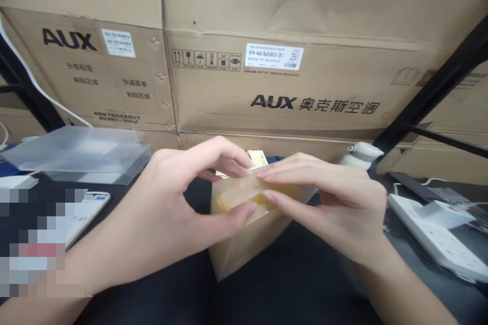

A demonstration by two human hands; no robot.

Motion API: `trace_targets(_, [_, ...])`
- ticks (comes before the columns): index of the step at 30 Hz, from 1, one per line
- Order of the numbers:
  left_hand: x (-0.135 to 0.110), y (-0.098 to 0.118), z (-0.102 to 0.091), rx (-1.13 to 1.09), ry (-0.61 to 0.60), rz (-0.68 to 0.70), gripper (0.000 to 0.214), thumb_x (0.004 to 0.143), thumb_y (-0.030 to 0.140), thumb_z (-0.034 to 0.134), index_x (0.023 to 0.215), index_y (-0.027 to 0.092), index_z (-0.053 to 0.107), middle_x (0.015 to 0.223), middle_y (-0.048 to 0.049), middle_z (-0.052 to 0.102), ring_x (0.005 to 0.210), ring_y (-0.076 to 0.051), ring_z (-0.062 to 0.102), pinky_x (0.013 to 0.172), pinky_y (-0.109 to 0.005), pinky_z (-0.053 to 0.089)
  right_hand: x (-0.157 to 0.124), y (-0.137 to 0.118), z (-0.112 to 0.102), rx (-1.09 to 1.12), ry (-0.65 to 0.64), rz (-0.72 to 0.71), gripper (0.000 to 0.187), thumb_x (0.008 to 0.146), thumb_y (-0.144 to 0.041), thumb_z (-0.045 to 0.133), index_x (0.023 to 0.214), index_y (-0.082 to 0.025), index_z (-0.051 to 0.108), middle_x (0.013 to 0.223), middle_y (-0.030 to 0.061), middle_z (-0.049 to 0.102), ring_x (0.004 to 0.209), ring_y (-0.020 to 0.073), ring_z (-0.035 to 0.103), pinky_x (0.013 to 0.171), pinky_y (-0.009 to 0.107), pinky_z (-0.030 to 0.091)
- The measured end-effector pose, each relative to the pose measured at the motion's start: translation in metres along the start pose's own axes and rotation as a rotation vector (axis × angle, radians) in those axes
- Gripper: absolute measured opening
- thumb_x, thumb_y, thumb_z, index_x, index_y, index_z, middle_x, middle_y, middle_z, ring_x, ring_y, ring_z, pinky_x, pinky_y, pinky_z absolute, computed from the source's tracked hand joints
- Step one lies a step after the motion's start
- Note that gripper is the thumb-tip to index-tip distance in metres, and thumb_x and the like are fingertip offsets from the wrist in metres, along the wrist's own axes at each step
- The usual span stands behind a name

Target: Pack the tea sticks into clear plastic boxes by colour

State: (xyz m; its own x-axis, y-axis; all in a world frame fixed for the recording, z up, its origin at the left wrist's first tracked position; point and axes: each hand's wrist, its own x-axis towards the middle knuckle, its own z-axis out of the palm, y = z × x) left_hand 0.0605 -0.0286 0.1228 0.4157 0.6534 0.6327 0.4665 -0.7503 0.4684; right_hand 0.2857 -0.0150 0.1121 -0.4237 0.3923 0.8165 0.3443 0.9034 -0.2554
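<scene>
A translucent plastic box (pixel 247 244) with something yellowish showing through it stands tilted on the dark surface in front of me. Its near top edge lies between both hands. My left hand (pixel 190 198) is closed around the left part of that edge, thumb on the near side and fingers over the top. With thumb and fingertips pressed together, my right hand (pixel 328 198) pinches the flap at the top. Cream-coloured paper or card (pixel 258 157) shows just behind the fingers. The inside of the box is mostly hidden by my hands.
Large cardboard cartons (pixel 274 15) wall off the back. Clear plastic sheets or boxes (pixel 76 150) and a phone (pixel 87 213) lie at left. On the right are a pale bottle (pixel 362 155), a white power strip (pixel 438 236) with cables, and a black rack bar (pixel 438 66).
</scene>
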Motion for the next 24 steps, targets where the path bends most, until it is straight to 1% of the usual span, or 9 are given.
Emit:
trace_targets(4, [0.0025, -0.0003, 0.0011, -0.031, -0.006, -0.011, 0.023, 0.08, 0.029, 0.07, 0.1, 0.026, 0.06, 0.095, 0.0028, 0.072, 0.084, -0.016, 0.072, 0.08, -0.027, 0.062, -0.0003, -0.0044, 0.0028, -0.034, 0.038, 0.037, 0.022, 0.08, -0.012, 0.073, 0.096, -0.026, 0.074, 0.095, 0.0022, 0.077, 0.087, 0.0211, 0.073, 0.078, 0.036, 0.062])
trace_targets(6, [0.003, 0.0009, 0.0023, -0.028, 0.002, -0.004, 0.023, 0.079, 0.027, 0.069, 0.1, 0.027, 0.059, 0.093, 0.0039, 0.072, 0.083, -0.015, 0.072, 0.079, -0.026, 0.062, 0.0005, -0.006, 0.0032, -0.048, 0.055, 0.045, 0.022, 0.081, -0.01, 0.07, 0.094, -0.027, 0.075, 0.092, 0.0013, 0.077, 0.086, 0.0209, 0.073, 0.077, 0.037, 0.062])
trace_targets(8, [0.003, 0.003, 0.0036, -0.009, 0.012, 0.011, 0.022, 0.079, 0.025, 0.068, 0.099, 0.027, 0.059, 0.092, 0.0044, 0.072, 0.082, -0.015, 0.072, 0.079, -0.025, 0.062, 0.0018, -0.007, 0.003, -0.026, 0.042, 0.066, 0.021, 0.082, -0.01, 0.068, 0.092, -0.027, 0.075, 0.089, 0.0008, 0.077, 0.084, 0.0205, 0.073, 0.076, 0.037, 0.062])
trace_targets(12, [0.0028, 0.0061, 0.0036, 0.037, 0.011, 0.015, 0.021, 0.079, 0.02, 0.066, 0.098, 0.025, 0.059, 0.09, 0.0044, 0.072, 0.082, -0.016, 0.072, 0.08, -0.026, 0.062, 0.0039, -0.0084, 0.0009, 0.053, -0.007, 0.112, 0.021, 0.082, -0.01, 0.068, 0.091, -0.027, 0.076, 0.094, 0.0013, 0.077, 0.088, 0.0202, 0.073, 0.078, 0.036, 0.061])
trace_targets(18, [0.0034, 0.0047, 0.0013, 0.041, -0.004, 0.003, 0.019, 0.079, 0.024, 0.067, 0.096, 0.024, 0.06, 0.088, 0.004, 0.071, 0.082, -0.016, 0.072, 0.081, -0.027, 0.062, 0.0034, -0.009, -0.0035, 0.105, -0.066, 0.133, 0.015, 0.08, -0.016, 0.073, 0.092, -0.026, 0.076, 0.099, 0.0027, 0.076, 0.092, 0.0206, 0.072, 0.08, 0.036, 0.061])
trace_targets(21, [0.0035, 0.0041, 0.0014, 0.04, 0.003, 0.001, 0.017, 0.079, 0.023, 0.066, 0.096, 0.024, 0.06, 0.088, 0.0041, 0.071, 0.081, -0.016, 0.072, 0.081, -0.027, 0.062, 0.0035, -0.0088, -0.0021, 0.091, -0.064, 0.129, 0.013, 0.082, -0.015, 0.072, 0.088, -0.025, 0.075, 0.096, 0.0026, 0.076, 0.09, 0.0202, 0.072, 0.079, 0.035, 0.061])
trace_targets(24, [0.0033, 0.0032, 0.0013, 0.026, 0.006, 0.0, 0.019, 0.079, 0.024, 0.067, 0.096, 0.026, 0.059, 0.089, 0.0047, 0.072, 0.08, -0.016, 0.072, 0.079, -0.026, 0.062, 0.0029, -0.009, 0.0018, 0.07, -0.04, 0.123, 0.015, 0.082, -0.012, 0.07, 0.088, -0.025, 0.075, 0.092, 0.0021, 0.076, 0.088, 0.0203, 0.072, 0.078, 0.036, 0.061])
